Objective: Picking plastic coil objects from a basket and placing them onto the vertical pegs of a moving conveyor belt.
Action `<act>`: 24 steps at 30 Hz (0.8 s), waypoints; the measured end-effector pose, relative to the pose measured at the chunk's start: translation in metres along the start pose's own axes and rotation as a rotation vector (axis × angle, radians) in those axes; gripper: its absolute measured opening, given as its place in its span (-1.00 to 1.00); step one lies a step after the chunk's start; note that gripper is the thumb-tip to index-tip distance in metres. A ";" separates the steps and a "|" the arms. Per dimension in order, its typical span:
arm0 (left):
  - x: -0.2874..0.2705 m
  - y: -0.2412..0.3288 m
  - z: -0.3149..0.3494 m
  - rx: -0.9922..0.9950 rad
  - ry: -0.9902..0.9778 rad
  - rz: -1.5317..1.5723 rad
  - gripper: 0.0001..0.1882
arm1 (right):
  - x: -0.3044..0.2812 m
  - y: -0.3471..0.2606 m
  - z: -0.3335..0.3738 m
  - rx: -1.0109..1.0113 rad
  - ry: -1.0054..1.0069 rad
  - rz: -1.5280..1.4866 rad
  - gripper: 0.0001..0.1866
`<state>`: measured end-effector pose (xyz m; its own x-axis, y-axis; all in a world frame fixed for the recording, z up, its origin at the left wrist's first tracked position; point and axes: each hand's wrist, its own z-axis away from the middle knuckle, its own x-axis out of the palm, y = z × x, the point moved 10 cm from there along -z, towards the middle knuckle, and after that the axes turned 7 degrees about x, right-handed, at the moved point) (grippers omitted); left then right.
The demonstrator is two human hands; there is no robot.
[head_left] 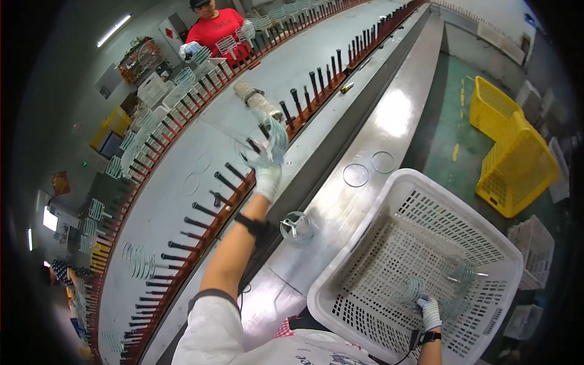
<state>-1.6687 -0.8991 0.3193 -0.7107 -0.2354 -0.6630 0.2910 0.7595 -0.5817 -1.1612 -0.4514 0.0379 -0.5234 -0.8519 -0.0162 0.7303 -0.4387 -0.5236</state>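
My left hand (267,175), in a white glove, reaches out over a row of dark upright pegs (226,178). Its fingers close on a stack of clear rings (278,140), which is smeared by motion. Down inside a white slotted plastic basket (348,258), my gloved right hand (431,313) grips another stack of clear rings (412,287). More ring stacks (463,272) lie beside it in the basket. Between the basket and the pegs, a round clear piece with a white spoked holder (297,227) sits on the metal ledge (328,204).
Two loose rings (356,175) lie on the ledge. A pale roll (258,100) rests on the grey conveyor surface (164,201). Yellow crates (517,164) stand on the green floor at the right. Across the conveyor is a person in red (216,30), near hanging ring stacks.
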 end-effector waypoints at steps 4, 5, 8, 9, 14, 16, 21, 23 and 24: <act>0.053 -0.101 -0.041 -0.567 -0.072 0.471 -0.54 | 0.034 -0.025 0.069 -0.177 -0.082 -0.085 -0.75; 0.063 -0.088 -0.049 -0.547 -0.063 0.520 -0.54 | 0.035 -0.028 0.086 -0.185 -0.058 -0.122 -0.76; 0.078 -0.072 -0.019 -1.136 0.119 1.403 -0.61 | 0.036 -0.027 0.126 -0.229 0.043 -0.171 -0.76; 0.061 -0.083 -0.014 -1.092 0.148 1.267 -0.60 | 0.039 -0.028 0.136 -0.248 0.035 -0.188 -0.75; 0.086 -0.132 0.051 -0.942 0.102 0.755 -0.63 | 0.069 -0.055 0.164 -0.375 0.041 -0.085 -0.69; 0.063 -0.113 0.038 -0.922 0.057 0.885 -0.64 | 0.070 -0.064 0.160 -0.380 0.043 -0.099 -0.68; 0.022 -0.119 0.061 -0.912 -0.056 0.810 -0.64 | 0.124 -0.111 0.169 -0.425 -0.153 -0.111 -0.58; 0.028 -0.121 0.074 -0.821 -0.118 0.746 -0.64 | 0.153 -0.127 0.177 -0.457 -0.260 -0.055 -0.58; 0.025 -0.116 0.078 -0.810 -0.121 0.750 -0.64 | 0.160 -0.132 0.180 -0.454 -0.254 -0.064 -0.58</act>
<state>-1.6704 -1.0397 0.3335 -0.4496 0.4258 -0.7852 0.0850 0.8955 0.4369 -1.2622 -0.5818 0.2579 -0.3964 -0.8948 0.2052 0.4072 -0.3717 -0.8343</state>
